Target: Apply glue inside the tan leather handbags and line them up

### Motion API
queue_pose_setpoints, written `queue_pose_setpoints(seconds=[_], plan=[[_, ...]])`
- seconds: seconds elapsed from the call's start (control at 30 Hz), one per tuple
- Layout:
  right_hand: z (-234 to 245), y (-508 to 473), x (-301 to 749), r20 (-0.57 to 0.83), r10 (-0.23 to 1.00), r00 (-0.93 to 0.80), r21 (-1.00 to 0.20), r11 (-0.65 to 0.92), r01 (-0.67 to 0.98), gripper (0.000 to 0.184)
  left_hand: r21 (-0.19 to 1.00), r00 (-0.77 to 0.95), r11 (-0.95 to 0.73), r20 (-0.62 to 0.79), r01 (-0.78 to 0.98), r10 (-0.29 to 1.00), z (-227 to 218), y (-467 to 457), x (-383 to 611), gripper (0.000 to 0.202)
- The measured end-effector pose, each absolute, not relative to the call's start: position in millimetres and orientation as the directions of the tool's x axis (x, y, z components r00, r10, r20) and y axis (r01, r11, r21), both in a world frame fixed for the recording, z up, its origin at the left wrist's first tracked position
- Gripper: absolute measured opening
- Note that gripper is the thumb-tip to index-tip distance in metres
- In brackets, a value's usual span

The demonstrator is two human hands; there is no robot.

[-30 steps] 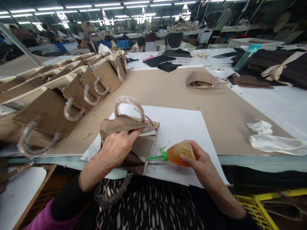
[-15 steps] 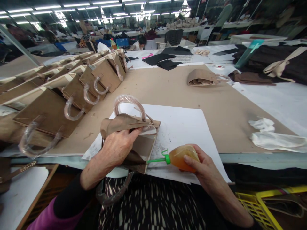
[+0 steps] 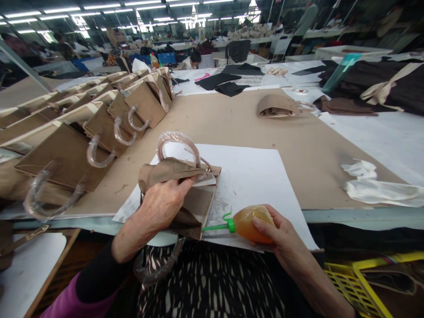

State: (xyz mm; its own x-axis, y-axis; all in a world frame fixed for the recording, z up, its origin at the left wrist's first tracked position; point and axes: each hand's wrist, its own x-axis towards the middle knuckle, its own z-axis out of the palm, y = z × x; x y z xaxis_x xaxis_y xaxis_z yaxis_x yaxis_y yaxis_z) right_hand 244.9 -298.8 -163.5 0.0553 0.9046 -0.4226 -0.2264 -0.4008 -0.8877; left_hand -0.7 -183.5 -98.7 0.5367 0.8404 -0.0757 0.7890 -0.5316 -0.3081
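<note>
My left hand (image 3: 159, 207) grips the folded-over top flap of a tan bag (image 3: 175, 170), which lies on its side on a white sheet (image 3: 255, 176). A curved, plastic-wrapped handle (image 3: 179, 145) rises from the bag beyond my fingers. My right hand (image 3: 281, 236) squeezes a soft bottle of amber glue (image 3: 250, 224) with a thin green nozzle (image 3: 215, 227). The nozzle tip sits at the bag's right edge, and I cannot tell whether it touches. Part of the bag's inside shows below my left hand.
Several tan bags with wrapped handles (image 3: 62, 159) stand in a row at the left of the tan-covered table (image 3: 298, 163). A folded bag (image 3: 276, 106), dark fabric (image 3: 374, 84) and white cloth scraps (image 3: 380, 190) lie at the right. A yellow crate (image 3: 351, 282) sits low right. A co-worker (image 3: 195, 59) sits far off.
The glue bottle and my right hand have moved slightly down the picture, taking the nozzle lower along the bag's edge. My left hand and the bag stay put.
</note>
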Motion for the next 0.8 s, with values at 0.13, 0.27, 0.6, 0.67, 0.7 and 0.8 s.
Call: queue_pose_setpoints(seconds=[0.13, 0.27, 0.6, 0.67, 0.7, 0.8], plan=[[-161, -302, 244, -0.426, 0.904, 0.047, -0.893, -0.411, -0.185, 0.040, -0.304, 0.533, -0.531, -0.084, 0.791, 0.842, -99, -183, 1, 0.049], [-155, -304, 241, -0.388, 0.920, 0.048, -0.916, -0.379, -0.134, 0.039, -0.270, 0.538, -0.536, -0.075, 0.800, 0.840, -98, -183, 2, 0.051], [-151, -272, 244, -0.160, 0.952, 0.262, -0.965, -0.206, 0.160, 0.048, -0.132, 0.555, -0.550, 0.006, 0.825, 0.832, -82, -170, 6, 0.046], [-156, -261, 244, -0.087, 0.948, 0.305, -0.952, -0.170, 0.256, 0.050, -0.124, 0.560, -0.555, 0.014, 0.823, 0.828, -79, -167, 7, 0.046], [-158, -256, 244, -0.047, 0.943, 0.329, -0.938, -0.155, 0.309, 0.051, -0.126, 0.562, -0.557, 0.011, 0.821, 0.827, -77, -166, 7, 0.046], [-159, -247, 240, 0.106, 0.924, 0.368, -0.888, -0.079, 0.453, 0.049, -0.134, 0.576, -0.572, -0.007, 0.809, 0.817, -73, -161, 8, 0.047]])
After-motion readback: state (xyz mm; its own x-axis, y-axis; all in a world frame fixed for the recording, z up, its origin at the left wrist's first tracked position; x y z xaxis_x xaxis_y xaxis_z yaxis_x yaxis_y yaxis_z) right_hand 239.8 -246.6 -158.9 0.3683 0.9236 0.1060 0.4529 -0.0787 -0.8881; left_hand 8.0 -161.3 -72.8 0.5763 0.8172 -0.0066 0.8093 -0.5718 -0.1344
